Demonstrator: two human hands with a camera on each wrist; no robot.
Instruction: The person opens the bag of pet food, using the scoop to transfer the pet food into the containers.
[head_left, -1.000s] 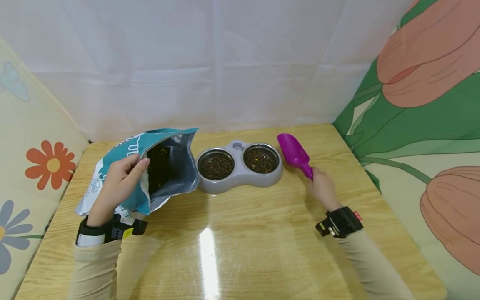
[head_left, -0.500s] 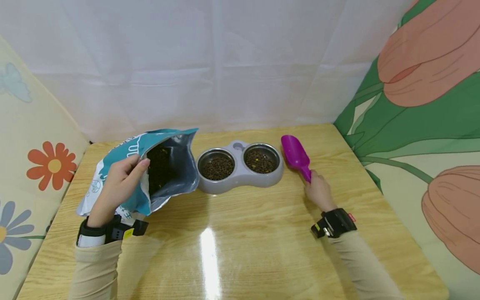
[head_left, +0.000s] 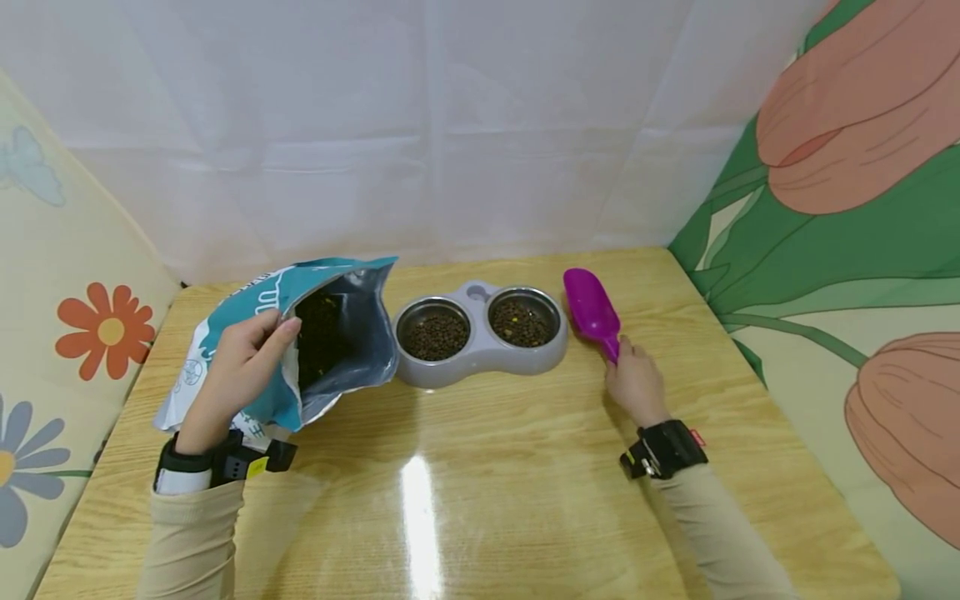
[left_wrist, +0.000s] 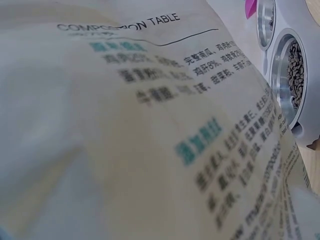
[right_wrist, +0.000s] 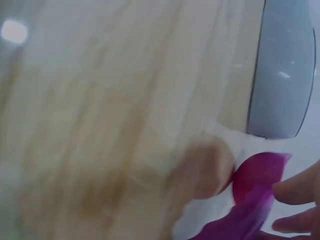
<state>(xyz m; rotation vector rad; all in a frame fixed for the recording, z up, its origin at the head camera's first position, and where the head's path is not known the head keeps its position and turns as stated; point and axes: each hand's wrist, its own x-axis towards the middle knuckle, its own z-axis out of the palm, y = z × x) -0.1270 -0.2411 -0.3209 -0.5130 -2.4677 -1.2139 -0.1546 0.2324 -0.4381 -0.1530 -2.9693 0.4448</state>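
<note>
My left hand (head_left: pixel 243 362) pinches the rim of a teal and white pet food bag (head_left: pixel 217 325) between thumb and fingers. The bag leans with its silver-lined mouth facing right, and dark kibble (head_left: pixel 318 333) shows inside. In the left wrist view the printed back of the bag (left_wrist: pixel 125 150) fills most of the picture. On the right, my right hand (head_left: pixel 636 385) holds a purple scoop (head_left: pixel 591 308) by its handle. The scoop points away from me, just right of a grey double pet bowl (head_left: pixel 480 360). In the right wrist view the thumb and fingers lie either side of the scoop (right_wrist: pixel 255 180).
Both steel dishes hold brown kibble: the left dish (head_left: pixel 435 336) and the right dish (head_left: pixel 522 325), where a few yellow bits show. Everything stands on a wooden table (head_left: pixel 510 483). A white cloth (head_left: pixel 480 150) hangs behind it, and flower-patterned panels flank both sides.
My right hand has shifted slightly left and turned, still holding the scoop, whose head has swung a little to the right. My left hand and the bag keep their place.
</note>
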